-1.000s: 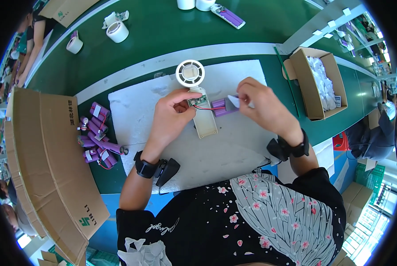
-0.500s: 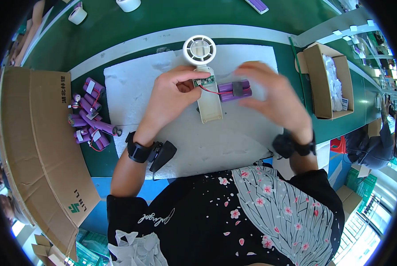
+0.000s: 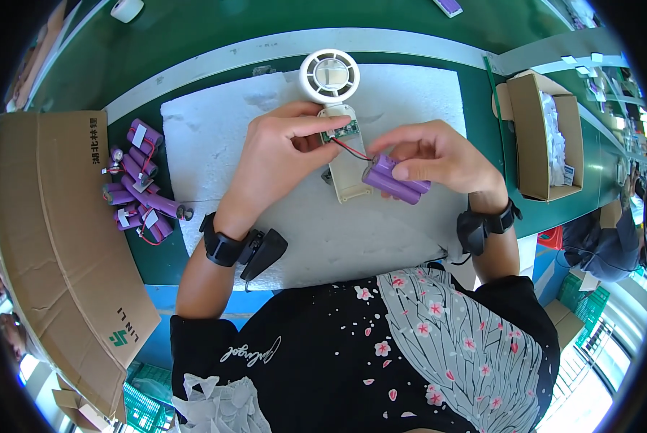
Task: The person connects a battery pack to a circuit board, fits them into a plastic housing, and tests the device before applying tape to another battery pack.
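A handheld fan (image 3: 329,77) with a round white grille lies on a white foam sheet (image 3: 266,238), its cream handle (image 3: 346,173) open toward me. My left hand (image 3: 279,148) pinches the small green circuit board (image 3: 344,130) at the top of that handle, between thumb and fingers. In my right hand (image 3: 446,159) is a purple two-cell battery pack (image 3: 396,179), tilted and held just right of the handle. Red and black wires (image 3: 350,149) run from the board to the pack. Part of the pack is hidden by the right thumb.
Several purple battery packs (image 3: 141,184) lie piled left of the foam, beside a large cardboard box (image 3: 63,238). At the right stands an open carton (image 3: 544,137) with white pieces inside. A white roll (image 3: 127,9) sits beyond the grey rail (image 3: 266,54).
My right hand has closed on the battery pack, which has turned and come nearer to me. The left hand keeps its pinch on the board.
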`<state>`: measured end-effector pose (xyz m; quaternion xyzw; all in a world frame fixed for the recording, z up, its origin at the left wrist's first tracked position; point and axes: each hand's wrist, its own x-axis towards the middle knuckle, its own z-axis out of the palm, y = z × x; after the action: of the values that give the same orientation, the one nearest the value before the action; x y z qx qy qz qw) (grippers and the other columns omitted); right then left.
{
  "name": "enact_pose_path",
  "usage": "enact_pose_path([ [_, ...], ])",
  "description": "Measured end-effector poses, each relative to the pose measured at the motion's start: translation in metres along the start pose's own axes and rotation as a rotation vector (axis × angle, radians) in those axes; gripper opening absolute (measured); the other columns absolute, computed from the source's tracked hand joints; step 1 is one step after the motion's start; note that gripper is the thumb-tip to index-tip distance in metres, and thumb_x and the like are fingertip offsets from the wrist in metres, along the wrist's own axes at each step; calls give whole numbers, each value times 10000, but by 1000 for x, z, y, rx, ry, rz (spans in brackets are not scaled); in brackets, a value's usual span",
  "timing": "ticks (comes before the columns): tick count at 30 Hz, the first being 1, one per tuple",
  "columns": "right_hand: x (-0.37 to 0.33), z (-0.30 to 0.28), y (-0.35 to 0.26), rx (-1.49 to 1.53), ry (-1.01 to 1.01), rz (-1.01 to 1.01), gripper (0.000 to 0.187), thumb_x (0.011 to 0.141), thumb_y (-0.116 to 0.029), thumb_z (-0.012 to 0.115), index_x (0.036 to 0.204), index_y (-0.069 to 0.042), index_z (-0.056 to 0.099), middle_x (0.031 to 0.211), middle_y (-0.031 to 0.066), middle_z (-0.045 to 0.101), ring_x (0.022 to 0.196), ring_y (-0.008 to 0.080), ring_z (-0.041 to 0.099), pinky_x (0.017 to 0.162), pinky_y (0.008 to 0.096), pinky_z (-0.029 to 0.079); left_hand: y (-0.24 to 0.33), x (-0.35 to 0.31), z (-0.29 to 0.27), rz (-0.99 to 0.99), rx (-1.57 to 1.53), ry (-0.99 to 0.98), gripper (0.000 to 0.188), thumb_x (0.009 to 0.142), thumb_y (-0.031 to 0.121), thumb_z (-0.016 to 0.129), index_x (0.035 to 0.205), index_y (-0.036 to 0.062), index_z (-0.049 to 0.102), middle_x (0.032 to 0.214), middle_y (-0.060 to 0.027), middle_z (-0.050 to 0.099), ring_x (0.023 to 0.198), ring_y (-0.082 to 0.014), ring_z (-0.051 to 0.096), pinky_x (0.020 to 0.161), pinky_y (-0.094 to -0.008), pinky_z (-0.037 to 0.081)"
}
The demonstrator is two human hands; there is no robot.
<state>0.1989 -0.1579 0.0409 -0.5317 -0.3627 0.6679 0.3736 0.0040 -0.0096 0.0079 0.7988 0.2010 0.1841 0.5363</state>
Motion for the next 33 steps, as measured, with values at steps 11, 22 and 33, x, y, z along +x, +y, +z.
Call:
enact_pose_path([
  [11, -7, -3, 6, 285, -244, -122, 841, 663, 38, 757, 1393, -26, 344, 1177, 158, 506, 1015, 279, 619, 828, 363, 532, 1, -1, 4, 93, 159, 41, 338, 689, 41, 751, 1019, 110, 724, 949, -96, 660, 633, -143, 621, 600, -256, 514],
  [22, -1, 2, 6, -123, -47, -225, 847, 540, -69, 834, 1303, -41, 467, 1212, 78, 534, 1128, 210, 514, 950, 339, 415, -2, 0, 4, 187, 233, 47, 322, 708, 30, 745, 1024, 83, 721, 989, -122, 667, 671, -149, 639, 605, -251, 516],
  [33, 11, 37, 19, -699, 291, -472, 759, 544, -74, 840, 1233, -75, 521, 1167, 99, 568, 994, 234, 581, 855, 346, 480, -2, -1, -1, 269, 217, -8, 276, 803, 49, 662, 1079, 62, 678, 899, -159, 618, 739, -302, 614, 652, -354, 493],
])
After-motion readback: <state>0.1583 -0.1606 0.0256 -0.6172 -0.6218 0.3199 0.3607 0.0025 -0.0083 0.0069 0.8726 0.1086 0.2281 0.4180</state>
